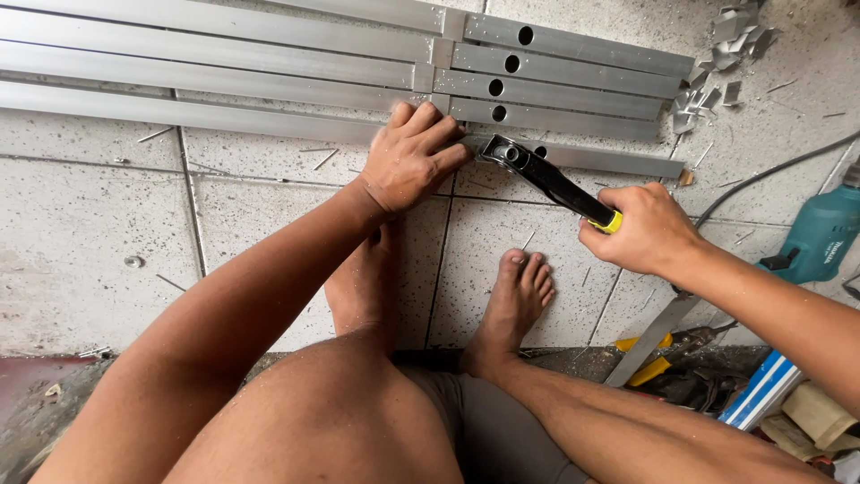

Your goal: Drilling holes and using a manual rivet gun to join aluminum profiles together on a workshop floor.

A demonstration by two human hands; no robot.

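Note:
Several long aluminium bars (224,85) lie side by side on the tiled floor (90,233), their right ends drilled with round holes. My left hand (414,157) presses flat on the nearest bar (609,161), fingers spread over it. My right hand (647,229) grips the yellow-and-black handle of a black hand tool (546,179). The tool's head rests on the nearest bar beside its hole, just right of my left fingertips.
A teal power drill (820,235) with a cord lies at the right. Aluminium offcuts (717,63) are piled at the top right. Metal chips are scattered over the tiles. My bare feet (520,296) sit below the bars. More tools (681,367) lie at the lower right.

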